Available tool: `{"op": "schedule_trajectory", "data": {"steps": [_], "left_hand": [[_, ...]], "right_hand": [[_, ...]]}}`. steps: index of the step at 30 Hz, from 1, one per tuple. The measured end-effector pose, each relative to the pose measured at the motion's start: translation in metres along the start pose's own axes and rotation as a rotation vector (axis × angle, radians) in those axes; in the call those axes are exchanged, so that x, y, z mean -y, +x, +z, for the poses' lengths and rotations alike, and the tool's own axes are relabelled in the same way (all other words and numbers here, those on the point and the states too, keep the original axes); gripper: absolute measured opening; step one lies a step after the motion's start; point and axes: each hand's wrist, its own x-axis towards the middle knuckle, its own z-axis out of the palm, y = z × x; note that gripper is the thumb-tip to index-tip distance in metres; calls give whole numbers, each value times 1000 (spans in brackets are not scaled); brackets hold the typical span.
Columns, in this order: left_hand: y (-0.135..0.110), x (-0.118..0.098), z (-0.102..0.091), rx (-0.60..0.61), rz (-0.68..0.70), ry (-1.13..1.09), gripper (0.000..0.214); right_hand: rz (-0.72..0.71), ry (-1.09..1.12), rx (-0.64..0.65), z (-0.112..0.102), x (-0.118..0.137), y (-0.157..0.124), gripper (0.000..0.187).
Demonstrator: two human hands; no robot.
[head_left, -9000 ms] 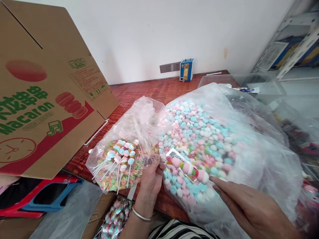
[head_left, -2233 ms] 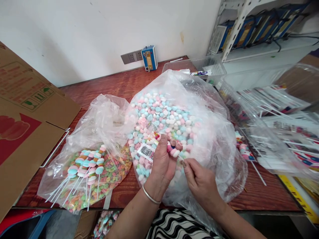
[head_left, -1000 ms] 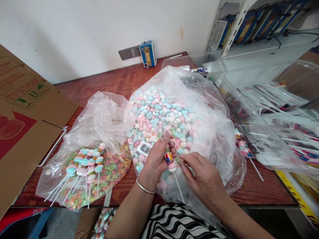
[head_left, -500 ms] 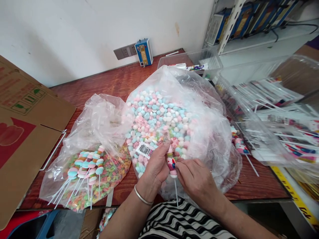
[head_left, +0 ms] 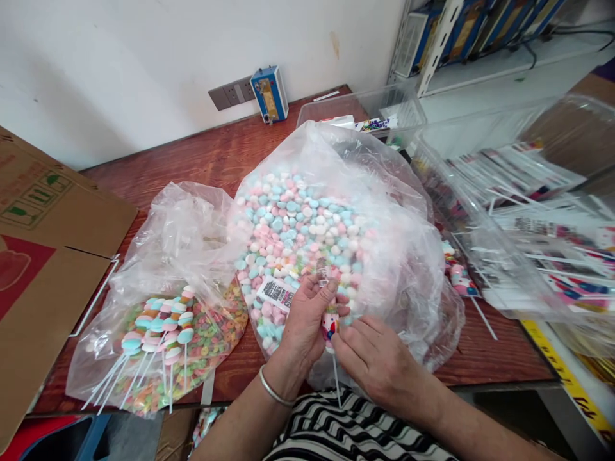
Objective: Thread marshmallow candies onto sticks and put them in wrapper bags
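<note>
My left hand [head_left: 303, 317] is closed around a marshmallow pop [head_left: 330, 324] in a clear printed wrapper, its white stick pointing down toward my lap. The clear top of the wrapper stands above my left thumb. My right hand [head_left: 377, 358] is closed, its fingertips pinching the lower end of the wrapper near the stick; the exact grip is partly hidden. Behind both hands lies a big clear bag of pastel marshmallows [head_left: 293, 221], with a white label card [head_left: 276, 292] on it. At left, several unwrapped marshmallow pops [head_left: 158, 323] rest on a bag of gummy rings [head_left: 216, 326].
A cardboard box [head_left: 52, 256] stands at the left edge. On the right, a clear plastic bin [head_left: 461, 246] contains printed wrappers and sticks, with a wrapped pop [head_left: 462, 280] beside it. A small blue device [head_left: 270, 95] sits against the wall by a socket panel [head_left: 231, 94].
My right fingertips have slid slightly down the wrapper toward the stick. My left hand keeps its hold, with more fingers showing behind the pop. The view has shifted a little.
</note>
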Motion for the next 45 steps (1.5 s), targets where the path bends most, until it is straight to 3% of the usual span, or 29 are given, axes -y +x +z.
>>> {"op": "schedule_trajectory", "data": {"steps": [3, 5, 8, 10, 12, 14, 17, 24, 30, 34, 37, 42, 45], "left_hand": [[1, -3, -6, 61, -90, -74, 27], [5, -7, -9, -25, -58, -162, 25], [13, -15, -11, -150, 15, -282, 19], [18, -21, -11, -177, 62, -329, 14], [21, -26, -10, -178, 107, -352, 13], [24, -29, -9, -209, 144, -359, 14], [26, -28, -5, -248, 131, -375, 15], [22, -4, 16, -115, 149, -353, 24], [29, -28, 1, -72, 103, -482, 26], [38, -43, -4, 33, 115, -524, 17], [38, -37, 4, 63, 78, -521, 19], [34, -17, 16, 13, 99, -488, 20], [33, -10, 16, 25, 87, -451, 21]], "right_hand": [[109, 138, -66, 4, 3, -8, 18], [384, 320, -94, 8, 8, -14, 14], [733, 707, 58, 17, 16, -18, 8], [788, 867, 147, 21, 19, -18, 8], [815, 888, 130, 24, 21, -17, 18], [824, 832, 80, 25, 21, -17, 28], [741, 635, 40, 26, 19, -17, 29], [474, 51, -124, 37, 9, -4, 34], [471, 80, -147, 31, 0, -4, 34], [417, 37, -162, 32, 2, -5, 33], [407, -38, -180, 35, 3, -3, 33], [371, -166, -172, 38, 3, 1, 28], [416, -94, -146, 38, 2, 4, 29]]}}
